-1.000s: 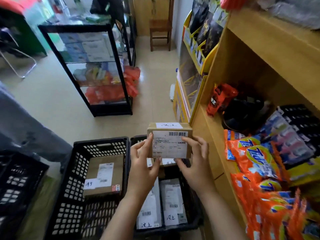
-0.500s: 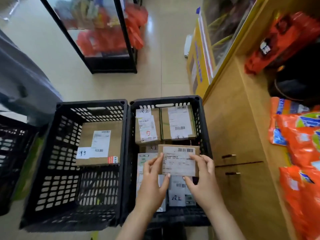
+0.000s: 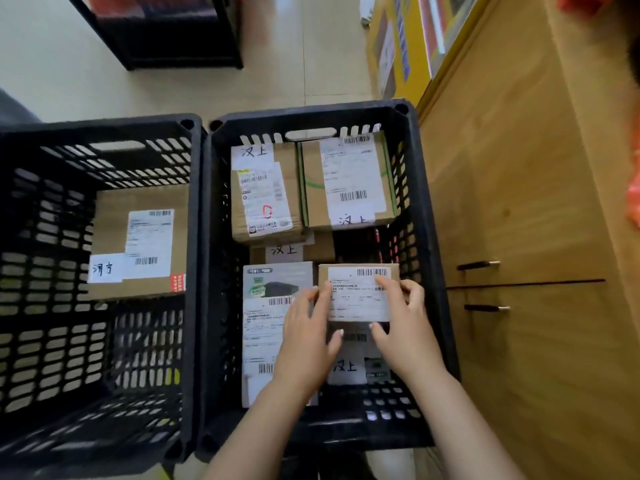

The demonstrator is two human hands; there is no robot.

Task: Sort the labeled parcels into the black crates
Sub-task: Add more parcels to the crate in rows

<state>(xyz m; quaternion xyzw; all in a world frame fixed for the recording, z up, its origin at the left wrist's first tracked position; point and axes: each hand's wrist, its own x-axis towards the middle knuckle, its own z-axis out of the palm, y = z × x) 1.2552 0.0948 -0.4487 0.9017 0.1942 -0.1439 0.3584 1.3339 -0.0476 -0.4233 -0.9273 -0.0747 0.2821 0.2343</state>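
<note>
Fingers of left hand (image 3: 304, 341) and right hand (image 3: 407, 336) clamped the small parcel (image 3: 358, 296) over the right crate (image 3: 311, 114); uneven release could tip it.

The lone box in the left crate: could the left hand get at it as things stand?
Probably yes: the left crate is open-topped and nothing lies on the box. But the left hand grips the small parcel over the right crate, so it must let go first.
</note>
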